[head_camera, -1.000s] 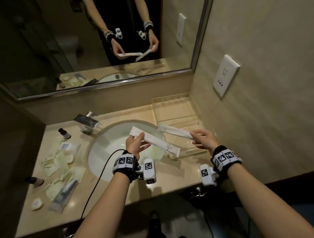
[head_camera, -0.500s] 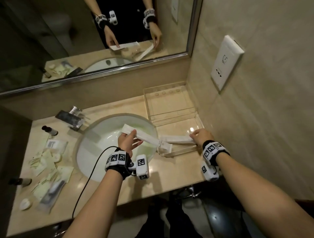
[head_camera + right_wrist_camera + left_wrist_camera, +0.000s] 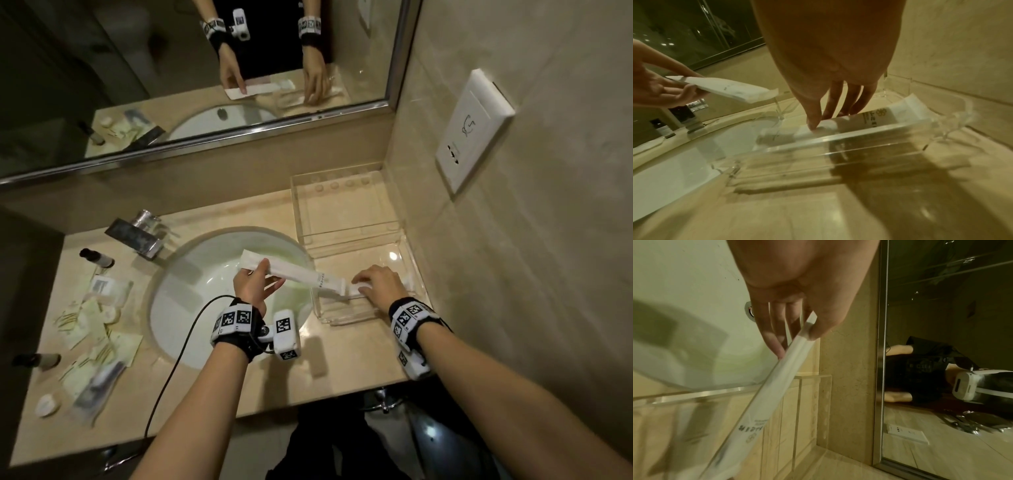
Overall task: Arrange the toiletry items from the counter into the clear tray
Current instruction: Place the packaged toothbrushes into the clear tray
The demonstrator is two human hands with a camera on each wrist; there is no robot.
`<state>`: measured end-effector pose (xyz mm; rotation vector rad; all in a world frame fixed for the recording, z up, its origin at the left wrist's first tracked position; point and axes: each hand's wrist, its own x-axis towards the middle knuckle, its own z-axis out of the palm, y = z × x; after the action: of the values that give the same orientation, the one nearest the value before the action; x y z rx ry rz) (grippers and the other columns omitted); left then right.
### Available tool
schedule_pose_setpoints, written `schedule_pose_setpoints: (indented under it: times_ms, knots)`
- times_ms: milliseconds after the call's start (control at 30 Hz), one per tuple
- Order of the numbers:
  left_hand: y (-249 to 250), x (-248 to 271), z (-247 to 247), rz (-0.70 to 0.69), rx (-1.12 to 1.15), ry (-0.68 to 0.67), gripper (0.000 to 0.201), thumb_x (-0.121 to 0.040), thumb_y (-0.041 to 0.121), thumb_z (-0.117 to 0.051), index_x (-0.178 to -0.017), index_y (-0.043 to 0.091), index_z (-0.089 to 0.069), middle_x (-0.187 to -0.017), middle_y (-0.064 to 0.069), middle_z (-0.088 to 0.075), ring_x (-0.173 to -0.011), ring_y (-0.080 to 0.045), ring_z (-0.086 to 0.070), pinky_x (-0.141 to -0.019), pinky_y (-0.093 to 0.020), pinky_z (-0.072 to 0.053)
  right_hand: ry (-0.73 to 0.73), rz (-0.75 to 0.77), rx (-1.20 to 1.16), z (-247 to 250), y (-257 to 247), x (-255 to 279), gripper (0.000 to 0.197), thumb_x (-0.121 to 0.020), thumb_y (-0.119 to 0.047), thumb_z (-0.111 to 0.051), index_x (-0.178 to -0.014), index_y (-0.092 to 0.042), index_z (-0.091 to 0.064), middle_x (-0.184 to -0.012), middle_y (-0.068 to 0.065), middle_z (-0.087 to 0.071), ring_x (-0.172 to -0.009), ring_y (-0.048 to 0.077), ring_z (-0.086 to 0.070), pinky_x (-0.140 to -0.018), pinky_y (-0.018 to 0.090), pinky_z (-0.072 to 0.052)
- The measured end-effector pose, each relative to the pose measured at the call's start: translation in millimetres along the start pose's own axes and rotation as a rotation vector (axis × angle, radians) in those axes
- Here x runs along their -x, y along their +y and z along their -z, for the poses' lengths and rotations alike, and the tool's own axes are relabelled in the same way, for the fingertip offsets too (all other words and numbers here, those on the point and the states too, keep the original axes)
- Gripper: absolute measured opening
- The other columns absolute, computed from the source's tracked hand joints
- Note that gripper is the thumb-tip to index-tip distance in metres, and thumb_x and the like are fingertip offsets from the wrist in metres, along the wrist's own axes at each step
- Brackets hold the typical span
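Note:
The clear tray [image 3: 346, 319] [image 3: 859, 134] [image 3: 812, 378] stands on the counter right of the sink, against the wall. My right hand [image 3: 380, 282] [image 3: 828, 56] reaches into its near compartment and pinches a white packet [image 3: 354, 292] [image 3: 879, 116] that lies flat on the tray floor. The thumb is on the packet's near edge and the fingers are on its far edge. Over the sink, my left hand [image 3: 255, 284] [image 3: 797, 321] [image 3: 657, 87] pinches a second long white packet [image 3: 294, 272] [image 3: 777, 386] [image 3: 731, 89]. Its far end reaches over the tray's left wall.
Sachets [image 3: 89, 329], two small dark-capped bottles [image 3: 97, 257] [image 3: 37, 359] and a round soap [image 3: 48, 404] lie on the counter left of the sink [image 3: 205, 308]. The faucet [image 3: 137, 233] stands at the back left. A wall socket [image 3: 474, 130] is above the tray.
My right hand has lowered its packet from the air into the tray's near compartment. My left hand has carried its packet to the right, up to the tray's left wall.

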<state>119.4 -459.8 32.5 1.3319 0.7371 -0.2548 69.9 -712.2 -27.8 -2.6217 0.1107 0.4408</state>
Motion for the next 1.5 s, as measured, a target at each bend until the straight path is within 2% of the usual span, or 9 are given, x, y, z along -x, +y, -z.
schedule_pose_setpoints:
  times_ms: [167, 333, 467, 567, 733, 867, 1067, 1300, 1500]
  knots:
    - [3.0, -12.2, -4.0, -0.014, 0.033, 0.013, 0.017, -0.091, 0.007, -0.058, -0.076, 0.010, -0.050, -0.070, -0.004, -0.056, -0.060, -0.014, -0.064, -0.070, -0.031, -0.061, -0.018, 0.013, -0.032, -3.1, 4.7, 9.1, 0.014, -0.091, -0.021, -0.065, -0.102, -0.024, -0.073, -0.110, 0.000, -0.066, -0.102, 0.019, -0.061, -0.094, 0.034, -0.050]
    - [3.0, -18.3, -13.6, 0.012, 0.046, -0.059, 0.011, -0.091, 0.009, -0.060, -0.090, 0.005, -0.050, -0.079, -0.006, -0.058, -0.070, -0.021, -0.066, -0.077, -0.036, -0.061, -0.015, -0.028, -0.130, -1.8, 4.3, 11.6, 0.020, -0.092, -0.016, -0.063, -0.108, -0.022, -0.073, -0.113, 0.001, -0.066, -0.104, 0.018, -0.061, -0.097, 0.031, -0.049]
    - [1.6, -18.2, -20.5, 0.040, 0.096, -0.154, 0.014, -0.091, 0.008, -0.061, -0.098, 0.002, -0.051, -0.082, -0.010, -0.061, -0.072, -0.024, -0.067, -0.075, -0.037, -0.061, 0.344, -0.189, -0.456, 12.3, -3.2, 0.9, 0.025, -0.095, -0.002, -0.047, -0.104, -0.008, -0.069, -0.105, 0.008, -0.070, -0.099, 0.023, -0.065, -0.092, 0.032, -0.051]
    - [-1.8, -12.2, -29.7, 0.059, 0.124, -0.252, 0.018, -0.090, 0.007, -0.062, -0.104, -0.002, -0.053, -0.094, -0.016, -0.065, -0.082, -0.031, -0.068, -0.068, -0.029, -0.061, 0.528, -0.078, -0.483, 34.8, -16.8, -6.8, 0.016, -0.095, -0.009, -0.053, -0.104, -0.010, -0.067, -0.098, 0.004, -0.072, -0.093, 0.018, -0.066, -0.086, 0.030, -0.053]
    - [-13.6, 2.3, -49.4, 0.099, 0.144, -0.431, 0.030, -0.090, 0.005, -0.062, -0.116, -0.008, -0.054, -0.111, -0.025, -0.066, -0.098, -0.038, -0.068, -0.080, -0.034, -0.060, 0.001, 0.111, -0.432, 49.6, -39.1, -13.1, 0.028, -0.088, -0.034, -0.067, -0.113, -0.020, -0.068, -0.099, -0.001, -0.073, -0.091, 0.013, -0.065, -0.081, 0.025, -0.050]
    - [-27.2, 4.2, -48.3, 0.128, 0.061, -0.440, 0.028, -0.085, 0.003, -0.067, -0.110, -0.005, -0.057, -0.102, -0.023, -0.068, -0.091, -0.036, -0.069, -0.084, -0.041, -0.059, -0.064, 0.044, -0.377, 45.7, -30.6, -11.8, 0.025, -0.090, -0.025, -0.067, -0.113, -0.014, -0.069, -0.091, -0.003, -0.066, -0.086, 0.015, -0.059, -0.071, 0.016, -0.040]
    - [-41.5, -16.6, -35.2, -0.223, -0.579, -0.327, 0.020, -0.073, 0.005, -0.078, -0.092, 0.006, -0.072, -0.085, -0.010, -0.070, -0.079, -0.022, -0.066, -0.077, -0.031, -0.057, -0.250, -0.099, -0.113, 34.8, -9.1, -9.0, 0.028, -0.093, -0.027, -0.060, -0.119, -0.021, -0.067, -0.121, 0.009, -0.067, -0.108, 0.027, -0.062, -0.096, 0.036, -0.048]
    - [-51.6, -11.7, -41.9, -0.348, -0.875, -0.474, 0.018, -0.073, -0.003, -0.074, -0.088, 0.008, -0.074, -0.077, -0.002, -0.069, -0.065, -0.009, -0.058, -0.063, -0.012, -0.048, -0.274, -0.133, -0.005, 17.0, -6.2, -2.1, 0.020, -0.091, -0.026, -0.062, -0.109, -0.024, -0.072, -0.116, 0.002, -0.069, -0.103, 0.022, -0.064, -0.091, 0.032, -0.050]
    - [-63.2, -13.0, -49.5, -0.382, -1.103, -0.543, 0.031, -0.076, -0.001, -0.074, -0.105, 0.009, -0.072, -0.102, -0.010, -0.072, -0.089, -0.020, -0.065, -0.088, -0.027, -0.053, -0.106, -0.115, 0.046, 23.3, 1.6, 0.8, 0.016, -0.084, -0.024, -0.073, -0.100, -0.025, -0.071, -0.105, 0.001, -0.066, -0.101, 0.018, -0.063, -0.090, 0.034, -0.050]
